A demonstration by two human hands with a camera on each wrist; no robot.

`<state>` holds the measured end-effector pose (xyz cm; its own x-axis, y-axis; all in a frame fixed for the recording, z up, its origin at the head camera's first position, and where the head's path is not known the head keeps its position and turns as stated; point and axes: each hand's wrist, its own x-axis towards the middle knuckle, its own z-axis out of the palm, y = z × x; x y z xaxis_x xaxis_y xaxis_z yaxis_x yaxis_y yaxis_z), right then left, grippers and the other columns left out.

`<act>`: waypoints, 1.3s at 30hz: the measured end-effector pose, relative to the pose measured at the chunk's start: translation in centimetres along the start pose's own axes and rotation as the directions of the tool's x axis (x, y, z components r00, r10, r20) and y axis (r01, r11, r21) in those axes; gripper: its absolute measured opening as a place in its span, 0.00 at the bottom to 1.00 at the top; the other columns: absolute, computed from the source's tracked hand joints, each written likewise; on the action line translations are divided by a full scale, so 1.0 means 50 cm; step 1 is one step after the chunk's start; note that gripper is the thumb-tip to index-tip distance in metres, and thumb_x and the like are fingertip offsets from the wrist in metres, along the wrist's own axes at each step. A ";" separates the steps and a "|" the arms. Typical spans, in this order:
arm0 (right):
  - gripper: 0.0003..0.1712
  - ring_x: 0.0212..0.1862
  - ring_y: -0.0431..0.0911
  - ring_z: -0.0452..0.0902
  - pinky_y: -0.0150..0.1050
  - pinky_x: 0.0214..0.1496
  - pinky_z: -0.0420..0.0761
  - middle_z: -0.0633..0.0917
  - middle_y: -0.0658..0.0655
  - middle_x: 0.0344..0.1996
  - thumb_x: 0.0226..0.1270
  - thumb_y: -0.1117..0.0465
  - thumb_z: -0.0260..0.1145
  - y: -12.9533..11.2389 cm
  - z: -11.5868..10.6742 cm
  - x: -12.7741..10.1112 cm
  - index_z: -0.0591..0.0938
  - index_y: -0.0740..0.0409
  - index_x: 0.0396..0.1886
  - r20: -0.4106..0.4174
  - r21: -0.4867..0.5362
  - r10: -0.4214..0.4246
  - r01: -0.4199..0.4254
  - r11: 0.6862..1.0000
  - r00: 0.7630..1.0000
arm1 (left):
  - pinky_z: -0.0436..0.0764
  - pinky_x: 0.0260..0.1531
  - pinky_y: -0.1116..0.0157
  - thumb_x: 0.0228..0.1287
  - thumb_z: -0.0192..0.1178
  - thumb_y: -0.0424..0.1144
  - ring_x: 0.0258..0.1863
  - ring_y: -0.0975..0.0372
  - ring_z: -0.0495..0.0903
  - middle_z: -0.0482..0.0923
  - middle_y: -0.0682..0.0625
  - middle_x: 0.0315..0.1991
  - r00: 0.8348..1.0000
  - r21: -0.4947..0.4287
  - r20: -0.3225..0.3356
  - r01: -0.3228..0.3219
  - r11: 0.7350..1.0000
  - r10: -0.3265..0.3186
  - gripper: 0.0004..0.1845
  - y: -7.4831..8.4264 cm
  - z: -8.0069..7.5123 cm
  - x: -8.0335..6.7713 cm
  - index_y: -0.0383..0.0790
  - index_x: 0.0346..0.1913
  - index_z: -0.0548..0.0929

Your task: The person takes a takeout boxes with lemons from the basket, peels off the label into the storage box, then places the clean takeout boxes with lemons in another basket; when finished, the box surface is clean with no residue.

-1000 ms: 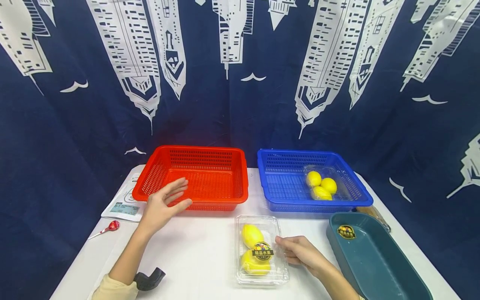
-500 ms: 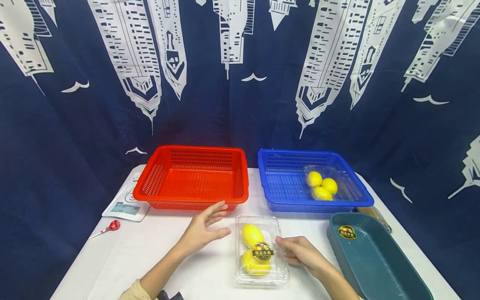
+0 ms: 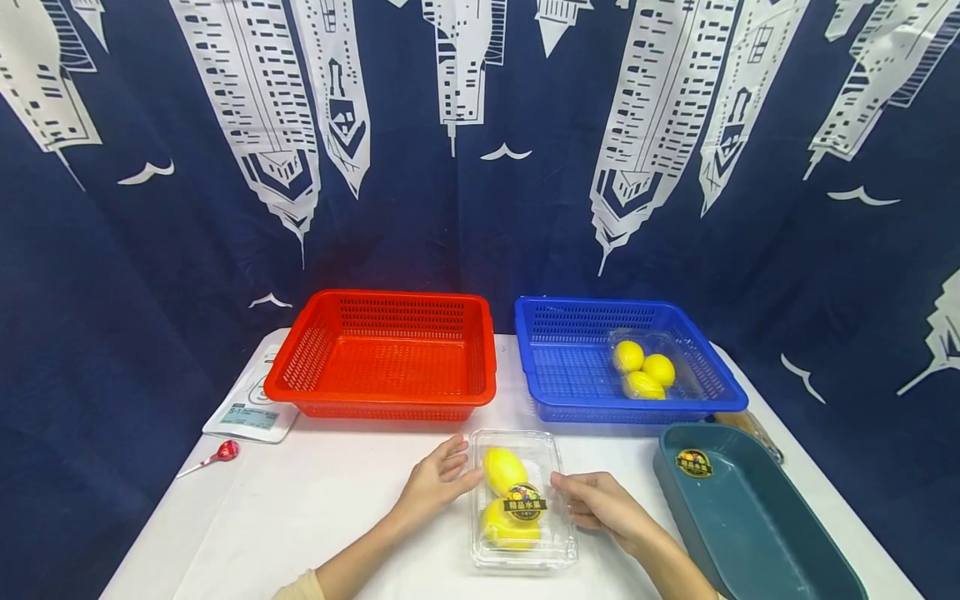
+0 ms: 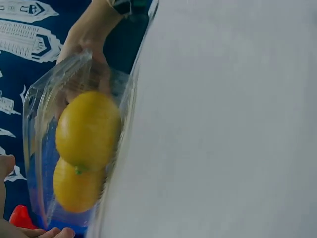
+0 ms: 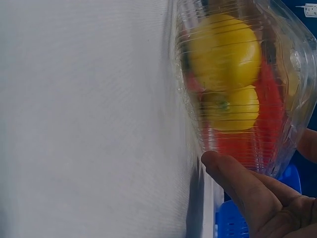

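A clear plastic clamshell box (image 3: 551, 533) with yellow lemons (image 3: 504, 472) inside lies on the white table, a black-and-gold fruit label (image 3: 525, 502) on its lid. My right hand (image 3: 611, 508) holds the box's right side, thumb at the lid edge and fingers along the ridged wall. At its left side, my left hand (image 3: 433, 483) has its fingers spread apart, thumb tip right by the lid's edge. Two lemons (image 4: 89, 130) show through the box wall in the left wrist view. From the right wrist, fingertips (image 5: 210, 158) show against the box's lower edge.
Behind stands a red basket (image 3: 382, 412); beside it, a blue basket (image 3: 622, 413) holds another clear box with three lemons (image 3: 643, 385). A dark teal tray (image 3: 757, 517) stands at right. A lollipop (image 3: 227, 451) and a white packet (image 3: 251, 417) lie at left.
My left hand has moved right and down from in front of the red basket to the box's left side. The right hand and the box have stayed in place.
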<state>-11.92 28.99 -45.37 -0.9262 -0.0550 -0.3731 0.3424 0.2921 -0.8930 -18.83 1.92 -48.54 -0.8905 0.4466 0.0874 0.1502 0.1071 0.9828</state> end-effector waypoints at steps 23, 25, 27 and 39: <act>0.36 0.29 0.38 0.66 0.36 0.47 0.84 0.60 0.44 0.16 0.72 0.46 0.58 0.001 0.004 -0.003 0.74 0.80 0.56 0.021 0.051 -0.016 0.014 0.999 1.000 | 0.61 0.71 0.44 0.65 0.60 0.50 0.71 0.37 0.60 0.59 0.28 0.71 0.992 -0.108 -0.033 0.117 0.987 -0.121 0.42 -0.026 0.059 -0.025 0.22 0.71 0.58; 0.36 0.30 0.38 0.69 0.36 0.47 0.84 0.60 0.44 0.16 0.72 0.46 0.57 0.002 0.005 -0.004 0.74 0.79 0.56 0.021 0.047 -0.013 0.012 0.999 1.000 | 0.59 0.71 0.44 0.65 0.59 0.50 0.72 0.38 0.58 0.57 0.28 0.72 0.991 -0.121 -0.030 0.128 0.984 -0.133 0.43 -0.025 0.061 -0.027 0.22 0.71 0.57; 0.35 0.31 0.39 0.69 0.36 0.47 0.84 0.59 0.44 0.16 0.72 0.46 0.57 0.003 0.006 -0.004 0.74 0.79 0.56 0.016 0.046 -0.007 0.006 0.999 1.000 | 0.59 0.71 0.44 0.66 0.59 0.50 0.72 0.37 0.58 0.57 0.28 0.72 0.991 -0.128 -0.028 0.128 0.983 -0.133 0.43 -0.025 0.062 -0.029 0.21 0.71 0.56; 0.38 0.40 0.40 0.74 0.44 0.54 0.84 0.68 0.46 0.24 0.72 0.46 0.57 0.003 0.005 -0.001 0.72 0.81 0.58 0.017 0.034 -0.018 0.018 0.999 1.000 | 0.60 0.71 0.45 0.66 0.59 0.49 0.72 0.37 0.58 0.56 0.27 0.72 0.991 -0.133 -0.026 0.123 0.983 -0.128 0.43 -0.023 0.062 -0.028 0.21 0.71 0.56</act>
<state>-11.78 28.79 -45.55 -0.9294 -0.0769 -0.3610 0.3311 0.2587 -0.9074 -16.42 3.95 -50.31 -0.9131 0.4062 -0.0347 -0.0190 0.0427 0.9989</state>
